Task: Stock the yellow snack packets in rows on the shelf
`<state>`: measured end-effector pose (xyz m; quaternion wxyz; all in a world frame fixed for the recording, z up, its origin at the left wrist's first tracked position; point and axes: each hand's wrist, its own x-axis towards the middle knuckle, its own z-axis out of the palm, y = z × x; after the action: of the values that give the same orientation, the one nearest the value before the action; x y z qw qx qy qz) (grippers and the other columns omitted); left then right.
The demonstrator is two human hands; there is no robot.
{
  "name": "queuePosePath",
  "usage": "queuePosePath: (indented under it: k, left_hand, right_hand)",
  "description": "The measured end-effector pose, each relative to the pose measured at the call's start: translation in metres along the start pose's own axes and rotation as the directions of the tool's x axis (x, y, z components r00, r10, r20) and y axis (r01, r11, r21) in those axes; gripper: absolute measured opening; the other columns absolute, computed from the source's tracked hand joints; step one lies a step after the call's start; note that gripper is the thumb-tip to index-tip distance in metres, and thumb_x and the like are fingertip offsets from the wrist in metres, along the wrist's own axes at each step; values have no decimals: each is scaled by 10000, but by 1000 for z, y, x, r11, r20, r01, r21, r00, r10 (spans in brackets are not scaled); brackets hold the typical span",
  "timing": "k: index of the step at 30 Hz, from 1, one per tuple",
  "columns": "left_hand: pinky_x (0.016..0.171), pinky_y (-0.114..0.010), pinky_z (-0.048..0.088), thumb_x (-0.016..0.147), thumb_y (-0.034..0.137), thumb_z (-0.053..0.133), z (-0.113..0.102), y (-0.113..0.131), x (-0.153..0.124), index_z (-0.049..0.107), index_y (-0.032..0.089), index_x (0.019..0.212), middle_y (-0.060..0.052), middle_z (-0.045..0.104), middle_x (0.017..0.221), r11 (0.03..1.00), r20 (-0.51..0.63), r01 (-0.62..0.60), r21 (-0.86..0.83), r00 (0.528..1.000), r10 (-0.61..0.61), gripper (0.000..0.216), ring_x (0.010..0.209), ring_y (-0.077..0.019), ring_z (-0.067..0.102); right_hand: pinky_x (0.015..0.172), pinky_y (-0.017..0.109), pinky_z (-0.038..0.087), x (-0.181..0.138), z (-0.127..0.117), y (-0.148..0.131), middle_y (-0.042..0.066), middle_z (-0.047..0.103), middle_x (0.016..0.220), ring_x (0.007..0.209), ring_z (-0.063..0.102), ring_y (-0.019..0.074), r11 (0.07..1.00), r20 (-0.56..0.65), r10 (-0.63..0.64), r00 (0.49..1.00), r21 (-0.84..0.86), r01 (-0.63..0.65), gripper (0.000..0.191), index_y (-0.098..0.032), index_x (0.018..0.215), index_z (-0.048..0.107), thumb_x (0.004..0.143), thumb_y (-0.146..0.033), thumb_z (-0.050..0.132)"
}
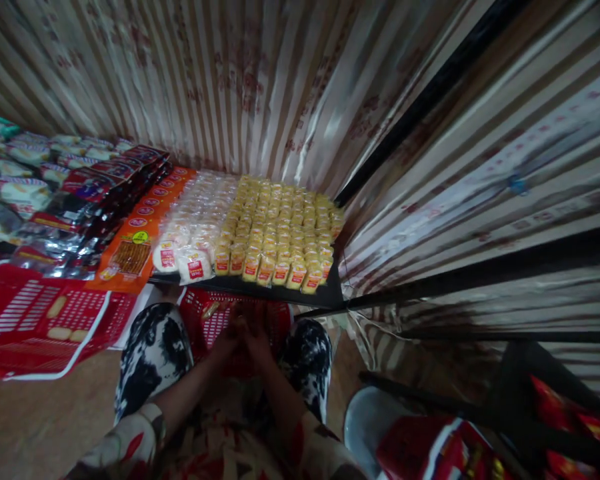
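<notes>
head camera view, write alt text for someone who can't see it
Two bare hands close together at a red basket between patterned trouser legs. Rows of yellow packets lie on a dark table ahead, with white packets and orange packaging to their left.

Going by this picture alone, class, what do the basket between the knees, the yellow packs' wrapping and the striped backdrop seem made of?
Basket: probably moulded red plastic, fairly smooth; its regular slots suggest it.
Wrapping: likely thin, glossy plastic film; it is see-through, with small highlights.
Backdrop: fabric or plastic sheeting, with streaky sheen; no weave is visible to settle it.
</notes>
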<state>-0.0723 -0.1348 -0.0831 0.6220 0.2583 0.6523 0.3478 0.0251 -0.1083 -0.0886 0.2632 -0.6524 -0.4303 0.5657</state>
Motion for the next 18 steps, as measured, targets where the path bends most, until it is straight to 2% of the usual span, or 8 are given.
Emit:
queuePosePath:
  k: [3, 6, 10, 12, 14, 16, 18]
  left_hand:
    - [738, -292, 507, 647, 140, 578, 0, 8, -9, 642, 138, 743, -44, 700, 763, 998, -36, -24, 53, 999, 26, 115, 790, -185, 651]
    - [724, -288, 505, 655, 117, 560, -1, 14, -17, 625, 143, 722, -34, 692, 732, 992, -114, -32, 121, 992, 46, 96, 760, -180, 650]
    - [747, -304, 492, 732, 199, 510, -10, 24, -29, 615, 157, 828, -39, 686, 798, 978, -242, -65, 199, 964, 113, 148, 825, -193, 639]
    - [801, -304, 475, 752, 228, 485, -14, 33, -37, 611, 169, 885, -38, 680, 884, 961, -275, -125, 246, 942, 193, 193, 897, -188, 622]
    - [848, -296, 456, 743, 223, 480, -16, 46, -45, 613, 168, 930, -48, 666, 967, 912, -229, -263, 313, 912, 341, 236, 936, -175, 607]
    - [885, -300, 439, 723, 220, 501, -14, 61, -53, 618, 169, 988, -63, 649, 1040, 815, -103, -436, 382, 856, 507, 294, 971, -173, 590]
    - [917, -321, 419, 716, 228, 523, -11, 75, -61, 617, 189, 1044, -67, 637, 1083, 712, 43, -557, 428, 799, 599, 343, 1011, -182, 570]
  right_hand:
    - [747, 332, 500, -9, -11, -14, 87, 688, 921, 872, 632, 242, 998, 20, -43, 999, 55, 42, 376, -159, 889, 663, 625, -427, 654]
    - [721, 359, 507, -17, -27, -28, 84, 694, 857, 809, 640, 249, 993, 53, -90, 995, 85, 85, 348, -149, 874, 675, 621, -386, 658]
    - [744, 372, 500, -24, -55, -44, 73, 687, 874, 826, 629, 248, 983, 61, -165, 984, 96, 159, 316, -152, 891, 674, 607, -290, 664]
    - [744, 357, 500, -26, -68, -53, 56, 681, 885, 825, 625, 230, 973, 76, -222, 972, 76, 217, 333, -166, 929, 664, 606, -247, 658]
    - [721, 335, 504, -29, -78, -63, 38, 675, 872, 790, 624, 205, 957, 119, -290, 950, 37, 288, 389, -177, 1000, 642, 612, -209, 645]
    - [693, 315, 504, -31, -86, -74, 24, 669, 846, 745, 618, 183, 936, 160, -347, 924, 0, 351, 474, -177, 1082, 608, 609, -171, 634]
    - [667, 297, 499, -34, -91, -85, 9, 662, 813, 705, 607, 166, 920, 179, -382, 907, -25, 392, 552, -174, 1150, 574, 601, -145, 630]
